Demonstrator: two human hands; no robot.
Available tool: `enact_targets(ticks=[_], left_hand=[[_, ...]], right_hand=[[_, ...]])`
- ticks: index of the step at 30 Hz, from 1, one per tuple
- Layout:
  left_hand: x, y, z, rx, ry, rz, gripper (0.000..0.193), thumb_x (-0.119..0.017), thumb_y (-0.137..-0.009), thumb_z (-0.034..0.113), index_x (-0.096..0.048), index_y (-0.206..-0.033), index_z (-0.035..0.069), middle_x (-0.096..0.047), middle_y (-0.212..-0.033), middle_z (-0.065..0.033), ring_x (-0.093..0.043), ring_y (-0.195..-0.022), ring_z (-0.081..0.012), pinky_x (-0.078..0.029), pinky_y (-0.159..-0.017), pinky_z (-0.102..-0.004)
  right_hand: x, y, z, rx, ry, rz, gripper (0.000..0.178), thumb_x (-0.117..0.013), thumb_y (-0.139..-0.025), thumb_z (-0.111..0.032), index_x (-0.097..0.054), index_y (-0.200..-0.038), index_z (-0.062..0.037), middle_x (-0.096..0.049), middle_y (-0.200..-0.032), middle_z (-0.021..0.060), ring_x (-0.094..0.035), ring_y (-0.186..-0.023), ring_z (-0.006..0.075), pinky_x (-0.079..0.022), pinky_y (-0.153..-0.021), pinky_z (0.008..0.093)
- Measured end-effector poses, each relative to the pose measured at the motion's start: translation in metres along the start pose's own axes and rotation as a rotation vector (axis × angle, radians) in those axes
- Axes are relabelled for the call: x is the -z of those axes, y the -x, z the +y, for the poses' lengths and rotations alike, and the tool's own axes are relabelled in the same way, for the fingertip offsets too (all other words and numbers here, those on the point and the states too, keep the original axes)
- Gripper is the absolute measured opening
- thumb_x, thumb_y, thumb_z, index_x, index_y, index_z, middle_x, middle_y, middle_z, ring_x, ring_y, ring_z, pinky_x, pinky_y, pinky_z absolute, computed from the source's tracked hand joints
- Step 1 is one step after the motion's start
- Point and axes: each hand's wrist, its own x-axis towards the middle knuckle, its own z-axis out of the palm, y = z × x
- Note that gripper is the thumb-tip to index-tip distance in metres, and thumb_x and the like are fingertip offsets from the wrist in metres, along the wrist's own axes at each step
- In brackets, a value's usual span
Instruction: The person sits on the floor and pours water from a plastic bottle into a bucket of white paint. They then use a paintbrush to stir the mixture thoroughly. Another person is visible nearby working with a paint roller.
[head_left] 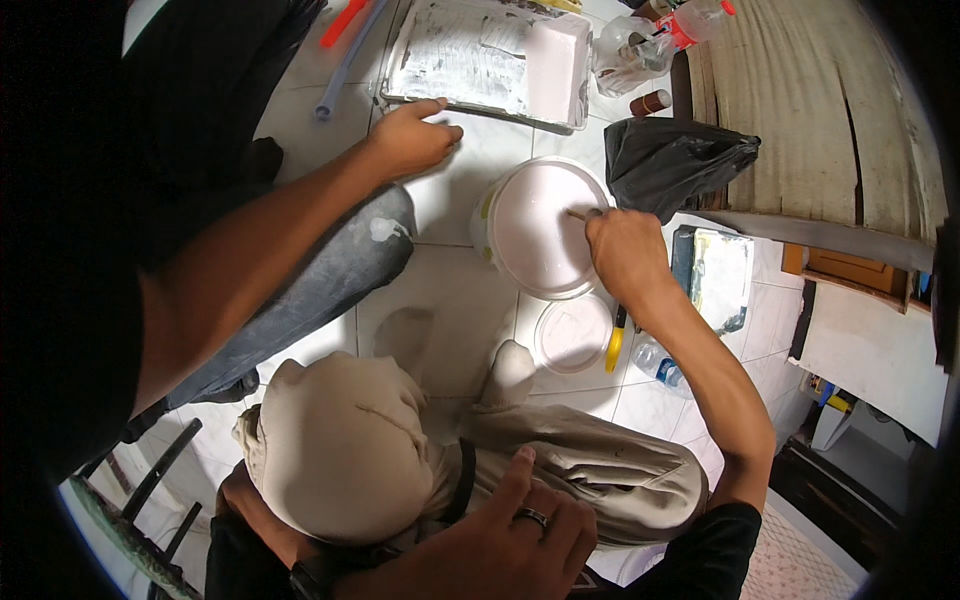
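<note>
My right hand (630, 255) is closed around a thin brown stick (574, 214), whose end shows above the pale paint in a white bucket (483, 230). The paint hides any lower part of the stick. Low in the view, my left hand (520, 530), with a ring on it, is held in front of my body over my beige trousers. Its index finger points up and away from the others, and no object shows in it. Beside the bucket's near side rests a round lid (573, 333) with pale paint on it. A tool with a yellow-and-black handle (614, 350) lies next to the lid.
A co-worker's hand (420, 140) is near a paint tray (455, 60) at the far side. On the right are a black plastic bag (670, 160), a paint-smeared flat container (715, 270), a clear bottle (660, 365) and wooden furniture (810, 120). Clear bottles stand beyond the bag.
</note>
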Motion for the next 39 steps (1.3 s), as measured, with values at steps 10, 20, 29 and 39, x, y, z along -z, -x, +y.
enact_targets(ticks=[10, 20, 29, 39], left_hand=[[-0.005, 0.002, -0.005, -0.022, 0.016, -0.006, 0.029, -0.058, -0.097, 0.028, -0.071, -0.105, 0.003, -0.066, -0.090, -0.0063, -0.069, -0.090, -0.0208, -0.054, -0.102, -0.0569], [-0.003, 0.002, -0.007, 0.013, -0.016, -0.004, 0.031, -0.062, -0.096, 0.028, -0.071, -0.111, 0.002, -0.069, -0.097, -0.0101, -0.069, -0.097, -0.0255, -0.052, -0.108, -0.0558], [-0.007, 0.011, -0.005, 0.069, -0.060, 0.023, 0.035, -0.067, -0.094, 0.027, -0.071, -0.117, 0.001, -0.071, -0.104, -0.0135, -0.070, -0.103, -0.0297, -0.049, -0.112, -0.0547], [0.008, 0.009, -0.031, 0.017, -0.050, -0.047, 0.029, -0.057, -0.097, 0.027, -0.071, -0.100, 0.001, -0.065, -0.086, -0.0094, -0.071, -0.089, -0.0249, -0.053, -0.105, -0.0585]], right_hand=[[0.028, 0.010, -0.026, 0.113, -0.238, -0.059, 0.013, -0.066, -0.090, -0.006, -0.079, -0.089, -0.0085, -0.075, -0.083, 0.0154, -0.077, -0.084, 0.0326, -0.061, -0.074, 0.0440], [-0.002, -0.025, -0.009, 0.026, -0.070, 0.227, 0.010, -0.067, -0.087, -0.007, -0.077, -0.085, -0.0053, -0.076, -0.082, 0.0145, -0.078, -0.078, 0.0305, -0.061, -0.069, 0.0424], [0.009, 0.025, -0.006, -0.009, 0.027, -0.160, 0.012, -0.065, -0.090, -0.007, -0.077, -0.089, -0.0085, -0.077, -0.087, 0.0111, -0.078, -0.083, 0.0282, -0.061, -0.073, 0.0411], [0.010, 0.000, -0.021, 0.065, -0.385, 0.018, 0.012, -0.065, -0.090, -0.005, -0.075, -0.096, -0.0033, -0.073, -0.080, 0.0219, -0.074, -0.075, 0.0400, -0.059, -0.069, 0.0499]])
